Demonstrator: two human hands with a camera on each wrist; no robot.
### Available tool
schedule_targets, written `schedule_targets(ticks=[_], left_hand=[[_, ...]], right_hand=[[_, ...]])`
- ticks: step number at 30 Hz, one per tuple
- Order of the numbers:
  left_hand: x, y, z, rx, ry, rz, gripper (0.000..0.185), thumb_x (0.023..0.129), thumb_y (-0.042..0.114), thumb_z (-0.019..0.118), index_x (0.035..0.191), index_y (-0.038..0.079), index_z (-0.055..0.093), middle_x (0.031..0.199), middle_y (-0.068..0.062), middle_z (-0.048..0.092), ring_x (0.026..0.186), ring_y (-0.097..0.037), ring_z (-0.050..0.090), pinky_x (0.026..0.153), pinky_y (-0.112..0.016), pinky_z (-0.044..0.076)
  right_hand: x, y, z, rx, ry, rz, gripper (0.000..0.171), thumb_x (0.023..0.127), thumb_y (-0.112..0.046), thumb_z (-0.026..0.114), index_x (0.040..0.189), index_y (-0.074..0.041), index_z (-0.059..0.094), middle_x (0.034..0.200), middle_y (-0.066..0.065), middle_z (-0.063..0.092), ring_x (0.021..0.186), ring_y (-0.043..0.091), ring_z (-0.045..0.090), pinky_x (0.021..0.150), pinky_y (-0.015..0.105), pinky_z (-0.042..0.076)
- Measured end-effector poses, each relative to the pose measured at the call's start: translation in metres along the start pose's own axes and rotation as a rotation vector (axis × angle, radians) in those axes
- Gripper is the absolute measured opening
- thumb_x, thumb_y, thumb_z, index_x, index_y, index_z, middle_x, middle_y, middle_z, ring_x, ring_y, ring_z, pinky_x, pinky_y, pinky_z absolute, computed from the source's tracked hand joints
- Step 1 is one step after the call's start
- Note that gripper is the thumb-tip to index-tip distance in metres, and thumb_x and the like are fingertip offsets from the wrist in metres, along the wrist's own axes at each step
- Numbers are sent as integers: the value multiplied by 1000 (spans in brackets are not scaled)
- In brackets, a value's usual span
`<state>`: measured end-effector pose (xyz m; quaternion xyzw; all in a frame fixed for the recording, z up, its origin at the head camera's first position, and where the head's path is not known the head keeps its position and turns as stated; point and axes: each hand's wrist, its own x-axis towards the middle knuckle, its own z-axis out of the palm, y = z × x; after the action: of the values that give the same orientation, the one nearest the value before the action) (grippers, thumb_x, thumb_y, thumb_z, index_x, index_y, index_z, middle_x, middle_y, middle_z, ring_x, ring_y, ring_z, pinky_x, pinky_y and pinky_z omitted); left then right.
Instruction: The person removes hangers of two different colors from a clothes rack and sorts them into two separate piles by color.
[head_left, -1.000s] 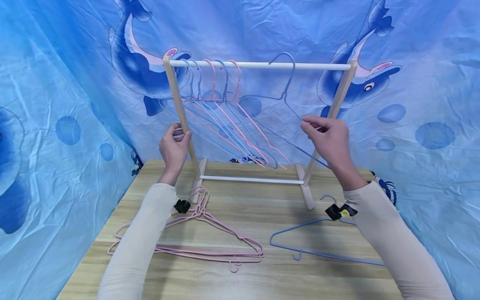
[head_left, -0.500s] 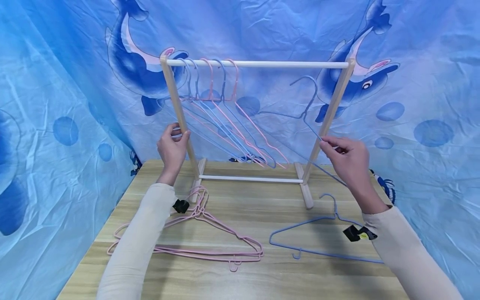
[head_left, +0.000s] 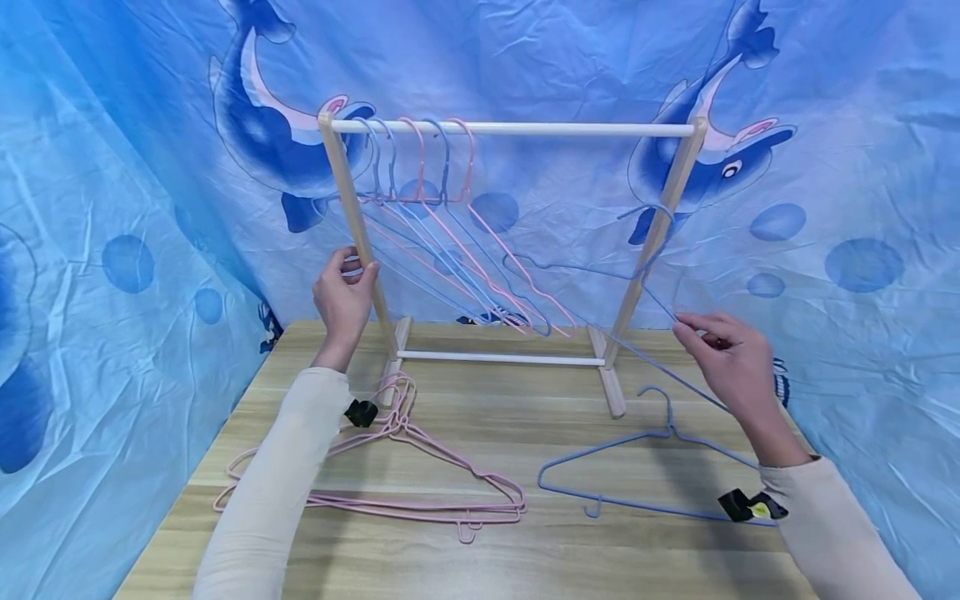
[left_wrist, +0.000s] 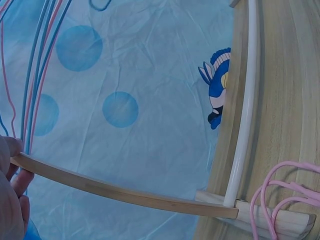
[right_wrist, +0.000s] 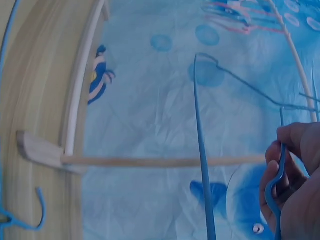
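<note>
My right hand point(head_left: 727, 358) pinches one shoulder of a blue clothes hanger point(head_left: 577, 266) between thumb and fingers, at the right side of the rack. The hanger's hook is off the top rail and overlaps the right post in the head view. In the right wrist view its wire point(right_wrist: 201, 145) runs beside the hand point(right_wrist: 295, 175). My left hand point(head_left: 345, 296) grips the left wooden post point(head_left: 348, 187) of the small clothes rack, and in the left wrist view fingers wrap the post point(left_wrist: 115, 191). Several blue and pink hangers point(head_left: 468, 167) hang at the left of the white top rail point(head_left: 570, 129).
Several pink hangers point(head_left: 450, 506) lie overlapping on the wooden table point(head_left: 420, 575) at front left. A blue hanger point(head_left: 600, 447) lies flat at front right, partly under the right forearm. A white lower bar point(head_left: 502, 359) joins the rack's feet. A blue dolphin-print cloth point(head_left: 555, 50) hangs behind.
The right hand has drawn the blue hanger down and to the right, its hook dropping away from the top rail. The left hand keeps its grip on the post.
</note>
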<state>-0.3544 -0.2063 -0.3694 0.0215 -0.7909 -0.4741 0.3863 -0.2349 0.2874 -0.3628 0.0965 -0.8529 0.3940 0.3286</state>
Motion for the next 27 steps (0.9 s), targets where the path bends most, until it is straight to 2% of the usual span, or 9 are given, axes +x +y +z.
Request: schedule_targets(ticks=[9, 16, 21, 27], left_hand=[[-1, 3, -1, -2, 1, 11, 32, 95, 20, 75, 124, 8, 70, 111, -16, 74, 98, -30, 75, 86, -47, 61], [-1, 2, -1, 1, -1, 7, 32, 96, 20, 74, 125, 8, 70, 111, -15, 75, 97, -30, 75, 87, -47, 61], [-1, 2, -2, -3, -5, -6, 33, 95, 21, 74, 126, 9, 70, 111, -15, 75, 96, -30, 75, 86, -46, 61], [-1, 1, -2, 7, -9, -3, 34, 96, 23, 74, 126, 9, 69, 112, -14, 74, 97, -28, 75, 87, -45, 61]], right_hand=[[-10, 28, -19, 51, 5, -44, 17, 90, -1, 76, 107, -1, 80, 88, -25, 64, 59, 1, 48, 52, 14, 35], [-17, 46, -33, 32, -22, -115, 19, 86, 5, 77, 103, -3, 81, 79, -18, 65, 59, 1, 46, 50, 17, 34], [-22, 52, -44, 17, -43, -86, 16, 87, 2, 77, 102, -4, 82, 77, -18, 63, 57, 2, 42, 49, 22, 32], [-27, 66, -60, -7, -62, -55, 16, 88, 1, 77, 104, -1, 80, 86, -28, 67, 56, -1, 50, 46, 19, 35]])
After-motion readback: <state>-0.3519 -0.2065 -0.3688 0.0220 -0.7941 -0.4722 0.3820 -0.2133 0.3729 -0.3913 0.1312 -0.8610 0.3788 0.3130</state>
